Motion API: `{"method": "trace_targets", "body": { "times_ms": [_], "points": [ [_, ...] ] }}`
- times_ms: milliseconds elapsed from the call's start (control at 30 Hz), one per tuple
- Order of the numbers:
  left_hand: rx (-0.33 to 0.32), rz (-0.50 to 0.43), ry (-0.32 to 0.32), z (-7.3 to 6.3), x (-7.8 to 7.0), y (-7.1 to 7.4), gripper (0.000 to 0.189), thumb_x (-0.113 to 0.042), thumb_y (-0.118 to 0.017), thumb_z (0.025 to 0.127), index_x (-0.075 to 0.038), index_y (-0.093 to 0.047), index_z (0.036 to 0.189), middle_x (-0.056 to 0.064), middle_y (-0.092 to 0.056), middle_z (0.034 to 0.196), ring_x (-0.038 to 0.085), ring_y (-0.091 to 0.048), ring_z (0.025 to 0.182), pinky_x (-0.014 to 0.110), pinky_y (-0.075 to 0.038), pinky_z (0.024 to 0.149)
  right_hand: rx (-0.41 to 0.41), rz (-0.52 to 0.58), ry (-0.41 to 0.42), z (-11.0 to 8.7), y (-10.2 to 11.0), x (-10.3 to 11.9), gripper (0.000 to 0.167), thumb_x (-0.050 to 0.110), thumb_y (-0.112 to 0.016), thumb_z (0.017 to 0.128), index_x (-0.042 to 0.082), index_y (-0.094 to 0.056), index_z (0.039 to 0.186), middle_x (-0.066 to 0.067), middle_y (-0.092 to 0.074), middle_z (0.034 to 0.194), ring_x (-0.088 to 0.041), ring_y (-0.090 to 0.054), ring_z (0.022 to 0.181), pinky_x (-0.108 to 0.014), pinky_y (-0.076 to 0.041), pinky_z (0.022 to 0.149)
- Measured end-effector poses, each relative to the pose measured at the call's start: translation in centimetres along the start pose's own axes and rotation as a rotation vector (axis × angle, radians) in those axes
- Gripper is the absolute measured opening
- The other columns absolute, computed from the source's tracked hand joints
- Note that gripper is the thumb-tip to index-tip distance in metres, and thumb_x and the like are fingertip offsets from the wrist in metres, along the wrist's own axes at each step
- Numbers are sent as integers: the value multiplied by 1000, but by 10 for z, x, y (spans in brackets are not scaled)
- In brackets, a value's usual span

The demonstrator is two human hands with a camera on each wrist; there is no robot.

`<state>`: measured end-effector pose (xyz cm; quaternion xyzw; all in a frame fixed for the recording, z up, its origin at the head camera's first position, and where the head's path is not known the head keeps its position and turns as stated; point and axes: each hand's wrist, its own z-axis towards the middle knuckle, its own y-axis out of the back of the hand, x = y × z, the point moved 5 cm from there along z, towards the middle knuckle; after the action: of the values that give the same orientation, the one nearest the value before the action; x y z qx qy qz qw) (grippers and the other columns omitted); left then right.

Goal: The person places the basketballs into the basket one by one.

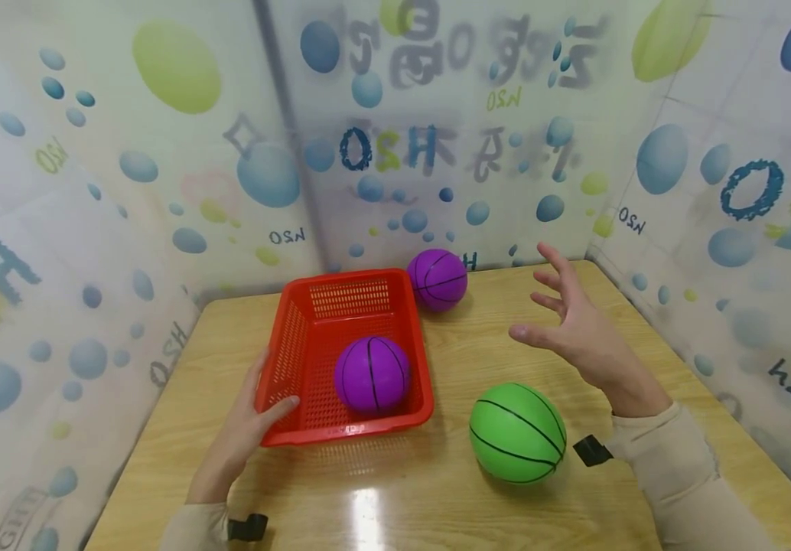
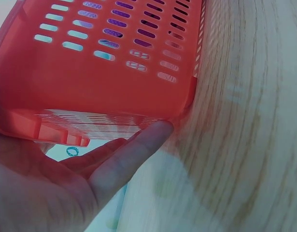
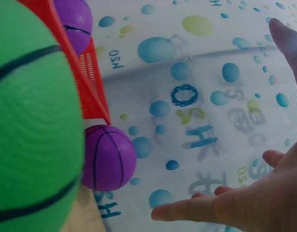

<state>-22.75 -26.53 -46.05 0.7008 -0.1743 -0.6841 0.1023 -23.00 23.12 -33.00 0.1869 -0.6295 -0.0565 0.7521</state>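
Observation:
A red plastic basket [image 1: 426, 383] with slotted walls sits on the table, holding a purple ball [image 1: 372, 375] with black basketball lines. My left hand [image 1: 247, 425] grips the basket's near left side, thumb over the rim and fingers along the outer wall. In the left wrist view, the hand [image 2: 90, 181] lies against the red wall [image 2: 100, 82]. My right hand [image 1: 584, 329] is raised over the table's right part, fingers spread and holding nothing. Below it rests a green ball [image 1: 518, 433], also lined like a basketball. Another purple ball [image 1: 438, 280] is just outside the basket's far right corner.
The wooden table [image 1: 437, 497] is bounded by a back wall [image 1: 395, 191] and side walls covered in a bubble-print sheet. Dark straps [image 1: 249, 528] show at both wrists, over light sleeves. The green ball [image 3: 32, 121] looms large in the right wrist view.

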Motion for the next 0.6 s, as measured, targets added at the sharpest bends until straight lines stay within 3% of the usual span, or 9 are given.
{"method": "trace_targets", "body": {
  "times_ms": [200, 400, 600],
  "points": [
    [5, -18, 9, 1, 0, 0, 106, -23, -74, 107, -36, 1, 180, 20, -21, 181, 45, -44, 152, 65, -36, 121, 20, -23, -16, -8, -9, -20, 116, 29, -88, 97, 55, -6, 175, -13, -11, 184, -51, -25, 164, -78, -46, 111],
    [2, -21, 0, 1, -2, 0, 104, -20, -73, 107, -35, 0, 181, 20, -19, 182, 45, -43, 152, 66, -35, 123, 45, -39, -39, -17, -16, -35, 116, 32, -89, 96, 54, -7, 175, -16, -12, 183, -54, -27, 163, -80, -45, 110],
    [6, -16, 15, 0, -3, -1, 105, -19, -73, 107, -34, 0, 181, 20, -21, 181, 45, -44, 152, 64, -37, 122, 66, -27, -57, -28, -21, -50, 115, 31, -89, 95, 51, -11, 176, -20, -12, 183, -57, -30, 161, -74, -53, 105]
  ]
}}
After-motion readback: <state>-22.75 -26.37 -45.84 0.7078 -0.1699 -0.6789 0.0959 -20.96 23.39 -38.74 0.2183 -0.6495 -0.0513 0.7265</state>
